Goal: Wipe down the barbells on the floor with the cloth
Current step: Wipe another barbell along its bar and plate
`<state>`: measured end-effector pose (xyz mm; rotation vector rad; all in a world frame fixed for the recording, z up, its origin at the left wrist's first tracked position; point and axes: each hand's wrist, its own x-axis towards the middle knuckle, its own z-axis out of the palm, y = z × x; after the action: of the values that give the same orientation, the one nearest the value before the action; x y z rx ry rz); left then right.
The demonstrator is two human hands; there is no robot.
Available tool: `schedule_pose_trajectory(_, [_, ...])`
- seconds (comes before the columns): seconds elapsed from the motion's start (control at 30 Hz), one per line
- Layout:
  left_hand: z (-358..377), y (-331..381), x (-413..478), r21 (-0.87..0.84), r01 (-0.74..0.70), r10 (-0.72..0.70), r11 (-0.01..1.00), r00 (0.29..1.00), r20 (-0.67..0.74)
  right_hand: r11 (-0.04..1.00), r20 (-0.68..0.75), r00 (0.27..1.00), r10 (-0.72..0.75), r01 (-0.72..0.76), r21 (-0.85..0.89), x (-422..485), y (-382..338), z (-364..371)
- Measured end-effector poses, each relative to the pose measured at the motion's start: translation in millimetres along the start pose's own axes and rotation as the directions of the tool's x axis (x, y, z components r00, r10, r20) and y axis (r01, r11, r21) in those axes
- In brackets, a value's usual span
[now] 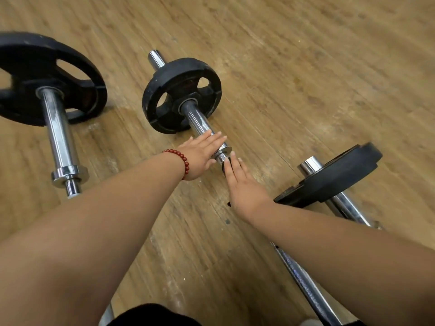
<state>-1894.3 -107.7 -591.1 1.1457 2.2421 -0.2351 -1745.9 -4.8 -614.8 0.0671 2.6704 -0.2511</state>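
The middle barbell [195, 116] lies on the floor [306, 67], its plate toward 11 o'clock. The left hand [200, 156], fingers straight, rests on its sleeve. The right hand [242, 187] presses flat on a dark cloth [224, 170] over the bar. Other barbells lie at 9 [58, 132] and 4 o'clock [329, 177].

Head view, steep downward, close over floor [306, 67].

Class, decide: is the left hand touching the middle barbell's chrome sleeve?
Touching. In the head view the left hand lies flat across the chrome sleeve, no gap.
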Motion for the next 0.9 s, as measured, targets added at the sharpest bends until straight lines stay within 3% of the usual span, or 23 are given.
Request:
schedule_pose_trajectory(0.1, [-12.8,7.0,0.5,0.045,0.028,-0.031,0.999,0.997,0.073,0.993,0.062,0.998,0.016,-0.023,0.113,-1.9,6.2,0.8])
schedule_pose_trajectory(0.27, [-42.0,25.5,1.8,0.138,0.077,-0.108,0.987,0.967,0.232,0.996,0.183,0.981,-0.058,0.044,0.084,-21.1,15.0,-18.6])
schedule_pose_trajectory(0.4, [-62.4,25.3,3.1,0.248,0.021,-0.103,0.968,0.940,0.325,0.988,0.222,0.974,-0.054,0.020,0.153,-21.1,15.3,-21.5])
schedule_pose_trajectory(0.53, [-59.1,-0.3,9.9,0.338,-0.158,0.044,0.928,0.946,0.322,0.901,0.181,0.983,0.034,-0.108,0.420,4.3,11.8,-16.6])
schedule_pose_trajectory(0.67, [-48.9,-29.7,26.6,0.285,-0.299,0.234,0.911,0.942,0.239,0.848,0.116,0.988,0.100,-0.145,0.510,13.0,14.6,-9.9])
schedule_pose_trajectory(0.8, [-31.5,-56.3,53.0,0.265,-0.482,0.488,0.835,0.872,0.047,0.754,0.119,0.980,0.157,-0.197,0.627,6.9,21.1,-4.4])
schedule_pose_trajectory(0.9, [-26.0,-58.1,67.9,0.260,-0.544,0.570,0.798,0.821,-0.035,0.756,0.110,0.966,0.233,-0.251,0.605,15.5,15.3,-6.0])
